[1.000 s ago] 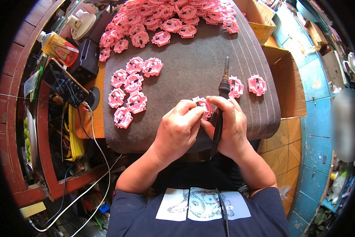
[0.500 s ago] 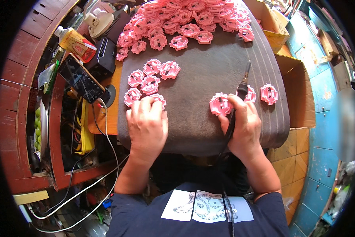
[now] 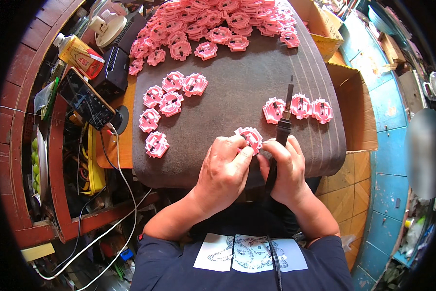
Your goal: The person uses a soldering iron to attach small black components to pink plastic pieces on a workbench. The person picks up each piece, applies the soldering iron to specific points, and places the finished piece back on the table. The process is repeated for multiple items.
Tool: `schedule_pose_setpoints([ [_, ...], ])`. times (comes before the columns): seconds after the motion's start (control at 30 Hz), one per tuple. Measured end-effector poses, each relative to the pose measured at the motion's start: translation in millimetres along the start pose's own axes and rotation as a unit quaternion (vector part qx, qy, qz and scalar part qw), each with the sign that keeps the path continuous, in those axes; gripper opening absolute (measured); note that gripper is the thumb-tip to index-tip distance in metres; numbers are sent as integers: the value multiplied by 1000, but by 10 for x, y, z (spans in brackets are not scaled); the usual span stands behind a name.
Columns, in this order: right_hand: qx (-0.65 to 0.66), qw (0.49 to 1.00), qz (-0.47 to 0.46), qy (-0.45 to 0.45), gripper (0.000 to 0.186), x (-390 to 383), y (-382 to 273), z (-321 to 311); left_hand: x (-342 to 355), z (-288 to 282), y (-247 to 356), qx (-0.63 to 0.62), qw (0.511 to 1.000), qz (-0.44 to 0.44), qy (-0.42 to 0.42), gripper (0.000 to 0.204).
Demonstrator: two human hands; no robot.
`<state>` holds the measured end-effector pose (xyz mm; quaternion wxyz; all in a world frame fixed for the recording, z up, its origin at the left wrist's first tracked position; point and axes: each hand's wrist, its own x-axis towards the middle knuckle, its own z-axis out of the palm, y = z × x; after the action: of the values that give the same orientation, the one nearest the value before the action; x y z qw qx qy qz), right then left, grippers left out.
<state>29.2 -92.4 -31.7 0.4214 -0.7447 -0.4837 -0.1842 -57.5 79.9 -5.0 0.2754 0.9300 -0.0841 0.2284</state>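
Between the fingers of my left hand [image 3: 225, 164] is a pink plastic part [image 3: 250, 139] with a scalloped rim and small dark pieces in its middle. My right hand [image 3: 287, 167] is closed around a black-handled soldering iron [image 3: 284, 127], its tip directed away from me. The right fingertips come close to the pink part's right edge; whether they touch it cannot be made out. Just beyond the right hand, another pink part [image 3: 273, 111] lies partly beside the iron, in a row with two more pink parts [image 3: 301, 106].
Several pink parts [image 3: 171, 104] lie at the left of the dark mat [image 3: 218, 92], with a large heap [image 3: 203, 19] of them at the far edge. A phone [image 3: 86, 99] stands at the left. Cardboard boxes [image 3: 356, 106] adjoin the right side. The iron's cord hangs over my lap.
My left hand has moved right from the left group, carrying a pink part to the middle. The right hand has let go of its pink part, now lying in the right row, and moved nearer me.
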Motion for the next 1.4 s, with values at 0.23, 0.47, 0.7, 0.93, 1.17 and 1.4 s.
schedule_pose_setpoints([
  [0.23, 20, 1000, 3, 2, 51, -13, 9, 25, -3, 8, -38, -20, 1000, 11, 3, 39],
  [0.47, 113, 992, 51, 33, 44, 66, -28, 66, -3, 94, -60, -129, 990, -23, 59, 33],
  [0.7, 127, 987, 82, 62, 50, 8, -13, 112, 55, 112, -112, -134, 989, -41, 47, 22],
  [0.93, 29, 997, -56, 41, 54, -52, -101, 41, 51, 132, -95, -119, 989, -57, 61, 20],
  [1.17, 27, 996, -39, 70, 55, -82, -53, 120, 65, 128, -86, -113, 990, -49, 69, 17],
  [1.4, 40, 996, -32, 74, 58, -72, -28, 154, 38, 146, -90, -134, 986, -68, 76, 21],
])
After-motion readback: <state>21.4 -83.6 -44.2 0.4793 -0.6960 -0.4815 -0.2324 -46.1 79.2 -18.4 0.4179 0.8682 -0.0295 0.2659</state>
